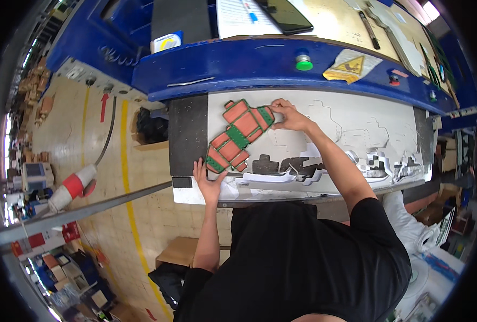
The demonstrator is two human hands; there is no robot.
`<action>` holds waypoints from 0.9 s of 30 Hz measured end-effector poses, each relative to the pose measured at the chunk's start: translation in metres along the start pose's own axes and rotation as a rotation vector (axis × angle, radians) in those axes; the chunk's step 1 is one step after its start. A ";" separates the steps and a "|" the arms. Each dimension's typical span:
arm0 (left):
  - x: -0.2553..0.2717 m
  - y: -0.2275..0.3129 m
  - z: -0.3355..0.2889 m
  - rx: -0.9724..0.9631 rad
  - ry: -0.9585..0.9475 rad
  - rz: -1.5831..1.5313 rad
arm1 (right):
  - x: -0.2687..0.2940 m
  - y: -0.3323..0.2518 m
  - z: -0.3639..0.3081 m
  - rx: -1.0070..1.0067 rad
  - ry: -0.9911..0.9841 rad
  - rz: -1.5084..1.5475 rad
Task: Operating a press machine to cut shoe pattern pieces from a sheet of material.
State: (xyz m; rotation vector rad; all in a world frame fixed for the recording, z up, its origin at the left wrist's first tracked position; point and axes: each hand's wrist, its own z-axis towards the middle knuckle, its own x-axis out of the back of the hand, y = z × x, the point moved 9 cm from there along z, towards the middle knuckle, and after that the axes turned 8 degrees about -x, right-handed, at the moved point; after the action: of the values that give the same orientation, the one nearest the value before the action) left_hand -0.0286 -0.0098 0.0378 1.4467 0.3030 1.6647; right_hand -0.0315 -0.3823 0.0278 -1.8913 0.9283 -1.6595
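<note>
A cutting die (247,124) with salmon-coloured pads and green parts lies slantwise on a white sheet (297,99). At its upper right end, my right hand (288,115) grips the edge between thumb and fingers. My left hand (209,180) rests against its lower left end, fingers and thumb spread along the edge. Faint cut outlines of box-like shapes mark the sheet to the right of the die. Nearer to me, the sheet has cut-out holes and loose white strips (270,177), with the dark surface showing through.
A blue machine beam (238,61) with a green button (304,63) and a yellow warning label (352,66) spans the far side. Above it lie a phone (284,15), papers and a marker (369,30). A metal bar (104,210) runs at the left, near a cardboard box (176,251).
</note>
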 end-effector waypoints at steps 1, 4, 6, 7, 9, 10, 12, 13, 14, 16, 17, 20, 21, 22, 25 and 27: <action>0.001 -0.001 0.000 0.010 0.015 0.004 | -0.001 0.001 0.001 0.014 -0.010 -0.006; -0.001 0.000 0.002 -0.013 0.005 0.005 | -0.005 0.005 0.005 0.021 -0.035 -0.014; 0.000 0.000 0.005 -0.014 0.010 0.004 | -0.002 0.008 0.007 0.010 -0.027 -0.020; 0.000 -0.001 0.004 -0.020 0.003 0.008 | -0.002 0.005 0.006 0.011 -0.030 -0.024; 0.000 -0.001 0.004 -0.022 0.004 0.008 | 0.000 0.003 0.006 -0.008 -0.028 -0.068; 0.001 -0.001 0.004 -0.025 0.004 0.014 | 0.002 -0.005 0.005 -0.005 -0.026 -0.073; 0.002 -0.003 0.004 -0.043 0.018 -0.011 | 0.006 -0.026 0.001 -0.001 -0.035 -0.086; 0.003 -0.002 0.005 -0.062 0.025 -0.035 | 0.012 -0.034 -0.001 -0.006 -0.017 -0.092; 0.003 -0.004 0.005 -0.070 0.022 -0.014 | 0.011 -0.042 -0.003 0.009 -0.034 -0.132; 0.007 0.000 0.012 -0.139 0.012 0.058 | 0.009 -0.054 -0.005 0.010 -0.030 -0.174; 0.008 0.003 0.018 -0.192 0.011 0.139 | 0.007 -0.063 -0.003 0.091 -0.005 -0.221; 0.007 0.002 0.050 -0.190 -0.016 0.255 | 0.013 -0.066 -0.008 0.123 0.044 -0.293; 0.003 0.001 0.066 -0.156 -0.033 0.333 | 0.014 -0.061 -0.010 0.079 0.051 -0.310; 0.004 -0.003 0.079 -0.139 0.030 0.339 | 0.019 -0.066 -0.014 0.104 0.180 -0.364; -0.009 0.011 0.120 -0.053 0.147 0.279 | 0.021 -0.063 -0.027 -0.051 0.444 -0.381; -0.015 0.018 0.126 -0.034 0.204 0.172 | 0.009 -0.072 -0.040 -0.154 0.489 -0.366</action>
State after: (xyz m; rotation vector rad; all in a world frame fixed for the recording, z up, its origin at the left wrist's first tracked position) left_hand 0.0744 -0.0752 0.0766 1.3093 0.2676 1.9527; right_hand -0.0565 -0.3369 0.0923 -1.8708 0.9484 -2.4051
